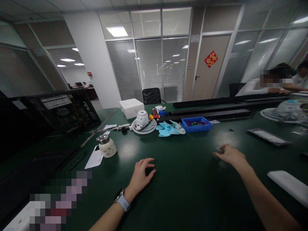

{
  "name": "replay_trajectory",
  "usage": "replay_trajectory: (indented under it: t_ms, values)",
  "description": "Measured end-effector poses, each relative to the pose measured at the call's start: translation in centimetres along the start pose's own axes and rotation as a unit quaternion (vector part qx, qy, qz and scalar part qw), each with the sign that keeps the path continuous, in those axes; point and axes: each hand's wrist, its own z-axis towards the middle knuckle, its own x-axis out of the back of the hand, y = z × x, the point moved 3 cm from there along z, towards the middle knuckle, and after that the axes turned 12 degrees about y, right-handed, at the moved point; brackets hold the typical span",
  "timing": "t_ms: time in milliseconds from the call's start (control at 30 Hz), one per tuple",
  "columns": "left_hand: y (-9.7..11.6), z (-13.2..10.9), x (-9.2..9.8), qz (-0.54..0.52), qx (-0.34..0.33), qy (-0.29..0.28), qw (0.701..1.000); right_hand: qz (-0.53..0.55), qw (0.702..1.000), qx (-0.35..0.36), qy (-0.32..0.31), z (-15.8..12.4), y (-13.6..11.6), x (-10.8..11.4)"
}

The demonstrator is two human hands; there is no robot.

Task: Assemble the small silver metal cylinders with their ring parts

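Over the near middle of the dark green table, my left hand (141, 175) curves its fingers toward the thumb. A small dark piece (154, 168) shows between the fingertips, too small to name. Farther right, my right hand (231, 154) pinches a small round silvery metal part (219, 149) between thumb and fingers, just above the table or on it. Beyond the hands lie light blue fan blades (167, 129) and a blue tray (196, 125) with small coloured parts inside.
A white fan motor housing (141, 118) rests on a round grille beside a white box (132, 107). A cream jar (107, 147) and a white phone-like slab (93, 158) stand left. Long black bars (216, 114) lie behind. At right are a flat packet (268, 136) and people seated.
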Motion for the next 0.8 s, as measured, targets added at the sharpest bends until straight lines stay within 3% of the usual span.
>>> replay_trajectory:
  t_ms: [67, 133, 200, 300, 367, 433, 533, 633, 700, 800]
  values:
    - [-0.1, 0.1, 0.2, -0.010, 0.012, 0.016, 1.000, 0.023, 0.997, 0.038, 0.068, -1.6, -2.5, 1.6]
    - [-0.3, 0.1, 0.4, -0.020, 0.035, 0.048, 0.998, 0.124, 0.977, 0.134, 0.108, -4.5, -6.7, 2.8]
    - [-0.5, 0.2, 0.7, -0.026, 0.061, 0.087, 0.994, 0.264, 0.931, 0.253, 0.007, -8.1, -11.9, 2.5]
    - [-0.7, 0.3, 1.0, -0.024, 0.075, 0.138, 0.987, 0.355, 0.863, 0.310, -0.183, -13.0, -18.2, 0.0]
    - [-0.7, 0.4, 1.1, -0.019, 0.070, 0.155, 0.985, 0.341, 0.851, 0.322, -0.235, -14.9, -20.9, -1.9]
    - [-0.6, 0.4, 1.1, -0.016, 0.062, 0.161, 0.985, 0.314, 0.861, 0.327, -0.231, -15.9, -22.4, -3.5]
    - [-0.6, 0.3, 1.0, -0.012, 0.051, 0.157, 0.986, 0.309, 0.874, 0.314, -0.205, -16.1, -23.0, -4.3]
    - [-0.5, 0.1, 1.0, -0.005, 0.044, 0.148, 0.988, 0.342, 0.874, 0.291, -0.187, -14.4, -21.6, -2.7]
    - [-0.6, 0.1, 1.0, -0.003, 0.044, 0.142, 0.989, 0.352, 0.884, 0.274, -0.139, -11.8, -19.0, -0.5]
    - [-0.8, 0.1, 0.9, -0.005, 0.045, 0.137, 0.990, 0.320, 0.921, 0.221, -0.011, -6.8, -12.4, 2.9]
